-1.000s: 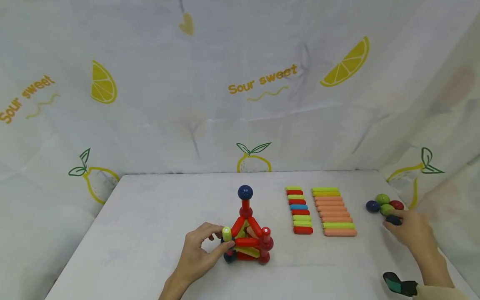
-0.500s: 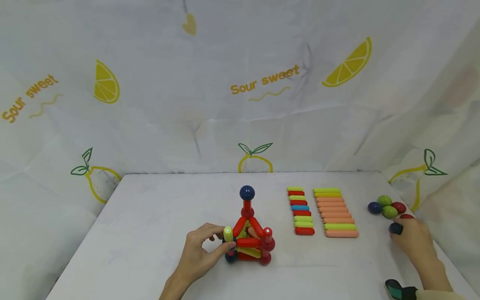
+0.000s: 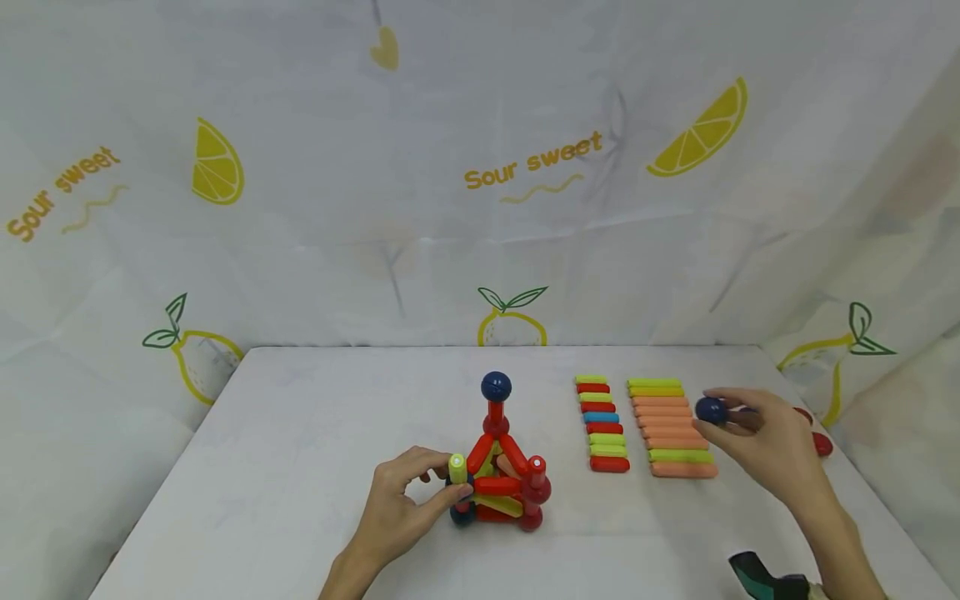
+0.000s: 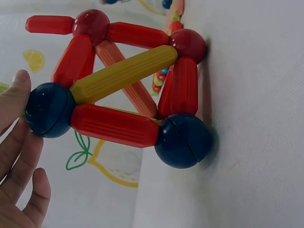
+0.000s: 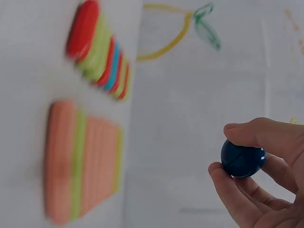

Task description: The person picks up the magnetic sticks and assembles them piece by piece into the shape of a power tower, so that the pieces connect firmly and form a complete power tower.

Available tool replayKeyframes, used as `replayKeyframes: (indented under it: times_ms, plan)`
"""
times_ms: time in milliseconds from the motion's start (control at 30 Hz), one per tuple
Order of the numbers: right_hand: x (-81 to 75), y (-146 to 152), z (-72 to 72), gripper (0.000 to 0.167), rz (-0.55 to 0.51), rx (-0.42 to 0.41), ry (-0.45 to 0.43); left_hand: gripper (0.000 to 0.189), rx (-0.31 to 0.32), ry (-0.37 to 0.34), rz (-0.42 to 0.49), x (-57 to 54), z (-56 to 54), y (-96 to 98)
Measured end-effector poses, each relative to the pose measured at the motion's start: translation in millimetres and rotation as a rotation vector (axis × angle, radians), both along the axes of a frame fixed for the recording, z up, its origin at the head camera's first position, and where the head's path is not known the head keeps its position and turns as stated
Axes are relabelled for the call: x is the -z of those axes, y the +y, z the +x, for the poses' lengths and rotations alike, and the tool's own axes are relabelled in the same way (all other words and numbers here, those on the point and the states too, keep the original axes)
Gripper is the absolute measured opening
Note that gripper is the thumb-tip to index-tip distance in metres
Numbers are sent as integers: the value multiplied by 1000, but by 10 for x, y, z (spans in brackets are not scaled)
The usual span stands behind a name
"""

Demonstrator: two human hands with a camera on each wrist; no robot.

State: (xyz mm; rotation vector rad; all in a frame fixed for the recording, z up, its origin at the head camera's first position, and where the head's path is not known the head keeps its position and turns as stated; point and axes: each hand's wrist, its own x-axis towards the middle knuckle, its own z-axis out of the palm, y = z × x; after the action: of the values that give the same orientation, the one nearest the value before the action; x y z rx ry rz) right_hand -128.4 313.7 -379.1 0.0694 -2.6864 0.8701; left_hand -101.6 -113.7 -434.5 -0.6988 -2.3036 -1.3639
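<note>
A frame of magnetic rods and balls (image 3: 498, 486) stands on the table in front of me, red, yellow and salmon rods joined by red and blue balls. My left hand (image 3: 401, 504) pinches its upper left blue ball (image 4: 50, 110) between thumb and fingers; a short yellow-green rod (image 3: 457, 467) points up from that ball. Another blue ball (image 3: 496, 386) tops an upright red rod at the back. Over at the right, my right hand (image 3: 772, 450) holds a loose blue ball (image 5: 242, 159) by thumb and fingertips, near the row of long rods.
Short rods (image 3: 600, 418) in several colours lie in a column right of the frame. Beside them is a column of longer rods (image 3: 671, 432), mostly salmon. A red ball (image 3: 822, 444) lies near the table's right edge; other balls there are largely hidden behind my right hand.
My right hand has lifted the blue ball from the ball group and carried it left, toward the long rods. A red ball stays at the right. My left hand keeps its hold.
</note>
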Motion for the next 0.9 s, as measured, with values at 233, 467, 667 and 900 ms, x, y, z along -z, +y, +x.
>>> replayKeyframes:
  times_ms: [233,467,667,900]
  plan:
    - [-515,-1067,167,44,-181,-297,119,22,12,2,3,-1,-4,-8]
    - [-587,-1915,243,40,-230,-607,107,23,15,39,21,-4,-6,-9]
    - [-528,-2211,250,34,-210,-697,66,25,49,99,37,-4,-21,6]
    - [-479,-2308,240,30,-142,-715,35,27,44,115,43,-3,-34,-4]
